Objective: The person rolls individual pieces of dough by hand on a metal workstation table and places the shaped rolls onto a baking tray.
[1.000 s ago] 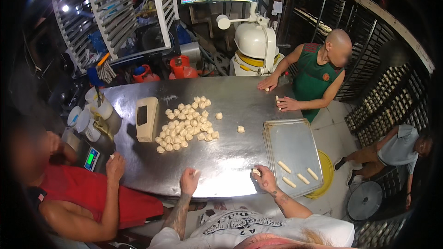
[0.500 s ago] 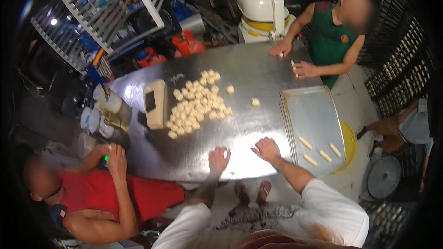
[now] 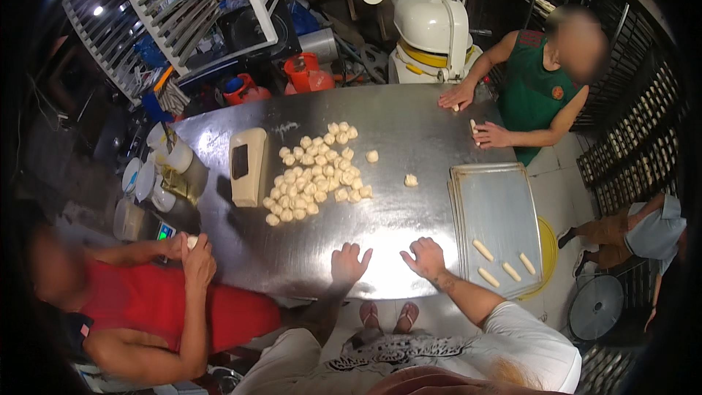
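Note:
My left hand [image 3: 349,263] rests on the metal table [image 3: 395,212] near its front edge, fingers stretched out and thumb apart. A short way to the right, my right hand [image 3: 426,257] lies palm down, with its fingers apart too. No held thing shows in either hand; whatever may lie under the palms is hidden. Beyond my left hand sits a large group of pale dough balls [image 3: 311,183]. A single dough piece [image 3: 411,180] lies apart, beyond my right hand. Right of that hand, a metal baking tray [image 3: 493,201] carries several rolled dough sticks [image 3: 483,250].
Across the table a person in green [image 3: 537,80] presses dough sticks with both hands. At left a person in red [image 3: 153,300] holds dough beside a small scale [image 3: 165,232]. A cream box-shaped object [image 3: 250,168], plastic tubs [image 3: 170,150] and a white mixer [image 3: 431,22] stand around.
My left hand's fingers and thumb have spread from a more curled shape. My right hand stays in about the same spot. The whole view has shifted slightly.

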Demonstrator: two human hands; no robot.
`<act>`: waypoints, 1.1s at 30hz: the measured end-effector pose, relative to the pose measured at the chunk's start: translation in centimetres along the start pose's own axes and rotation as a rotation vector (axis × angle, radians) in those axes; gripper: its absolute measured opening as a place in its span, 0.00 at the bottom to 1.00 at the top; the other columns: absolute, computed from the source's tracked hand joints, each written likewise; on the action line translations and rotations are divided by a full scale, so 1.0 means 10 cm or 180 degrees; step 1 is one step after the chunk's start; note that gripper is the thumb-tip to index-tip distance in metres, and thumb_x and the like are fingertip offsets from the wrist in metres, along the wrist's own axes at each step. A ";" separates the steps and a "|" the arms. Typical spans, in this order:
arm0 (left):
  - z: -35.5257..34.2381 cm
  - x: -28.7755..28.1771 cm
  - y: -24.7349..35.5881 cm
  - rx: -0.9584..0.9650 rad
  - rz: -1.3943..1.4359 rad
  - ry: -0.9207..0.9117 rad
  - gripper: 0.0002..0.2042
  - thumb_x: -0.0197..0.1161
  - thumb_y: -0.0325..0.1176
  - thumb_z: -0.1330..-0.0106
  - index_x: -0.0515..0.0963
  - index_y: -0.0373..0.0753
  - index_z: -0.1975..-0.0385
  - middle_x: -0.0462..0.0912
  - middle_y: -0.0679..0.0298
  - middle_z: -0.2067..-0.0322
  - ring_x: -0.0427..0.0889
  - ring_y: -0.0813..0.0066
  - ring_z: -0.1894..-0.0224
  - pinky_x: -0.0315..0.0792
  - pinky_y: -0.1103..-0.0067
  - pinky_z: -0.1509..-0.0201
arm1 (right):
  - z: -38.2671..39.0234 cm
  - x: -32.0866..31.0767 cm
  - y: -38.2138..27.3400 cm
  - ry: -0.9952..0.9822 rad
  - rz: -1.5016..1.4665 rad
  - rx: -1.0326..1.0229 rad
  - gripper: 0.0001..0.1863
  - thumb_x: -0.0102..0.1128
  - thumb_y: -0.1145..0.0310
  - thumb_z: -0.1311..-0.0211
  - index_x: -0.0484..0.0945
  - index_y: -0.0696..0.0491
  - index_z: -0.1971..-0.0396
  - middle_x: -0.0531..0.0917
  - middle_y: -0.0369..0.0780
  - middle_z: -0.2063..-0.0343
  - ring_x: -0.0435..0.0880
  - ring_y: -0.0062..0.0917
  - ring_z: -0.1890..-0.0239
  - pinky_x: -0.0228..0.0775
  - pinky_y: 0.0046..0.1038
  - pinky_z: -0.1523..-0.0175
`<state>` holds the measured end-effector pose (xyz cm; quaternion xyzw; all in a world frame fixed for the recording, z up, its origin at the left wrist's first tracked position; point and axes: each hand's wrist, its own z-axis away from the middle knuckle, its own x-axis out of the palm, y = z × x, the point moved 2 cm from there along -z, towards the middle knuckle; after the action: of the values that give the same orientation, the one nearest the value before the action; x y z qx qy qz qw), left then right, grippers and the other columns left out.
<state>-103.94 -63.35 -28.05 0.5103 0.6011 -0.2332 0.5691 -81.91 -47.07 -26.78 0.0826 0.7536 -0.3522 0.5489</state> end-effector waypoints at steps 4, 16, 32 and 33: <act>-0.01 0.08 0.00 0.0313 -0.0070 0.0578 0.19 0.69 0.51 0.29 0.81 0.40 0.66 0.82 0.59 0.66 0.80 0.55 0.66 0.73 0.61 0.57 | -0.07 0.25 0.03 0.0095 0.0265 -0.0059 0.18 0.68 0.48 0.34 0.84 0.49 0.70 0.83 0.41 0.67 0.81 0.39 0.59 0.71 0.42 0.51; -0.13 0.00 -0.09 -0.0290 0.0097 0.0154 0.18 0.68 0.48 0.28 0.82 0.39 0.71 0.81 0.57 0.68 0.80 0.53 0.66 0.72 0.60 0.58 | -0.26 0.14 -0.05 -0.0427 0.0204 0.0247 0.21 0.64 0.46 0.31 0.86 0.51 0.66 0.86 0.43 0.62 0.83 0.39 0.53 0.72 0.43 0.47; -0.40 0.14 -0.22 -0.0756 0.0123 0.0401 0.28 0.55 0.53 0.20 0.87 0.34 0.73 0.86 0.49 0.67 0.84 0.48 0.62 0.73 0.53 0.52 | -0.55 0.04 0.13 0.0049 -0.0317 0.0606 0.24 0.57 0.44 0.26 0.89 0.50 0.62 0.85 0.45 0.60 0.82 0.40 0.52 0.68 0.45 0.41; -0.49 0.06 -0.26 -0.0640 0.0566 0.0475 0.26 0.56 0.51 0.20 0.87 0.35 0.73 0.84 0.49 0.68 0.84 0.48 0.62 0.72 0.53 0.53 | -0.46 0.04 0.15 0.0114 -0.0328 0.0575 0.24 0.57 0.44 0.26 0.89 0.50 0.62 0.85 0.45 0.60 0.82 0.40 0.52 0.68 0.45 0.41</act>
<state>-108.29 -59.90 -28.15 0.5179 0.6144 -0.0819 0.5895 -84.80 -43.19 -27.14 0.0992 0.7316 -0.4450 0.5069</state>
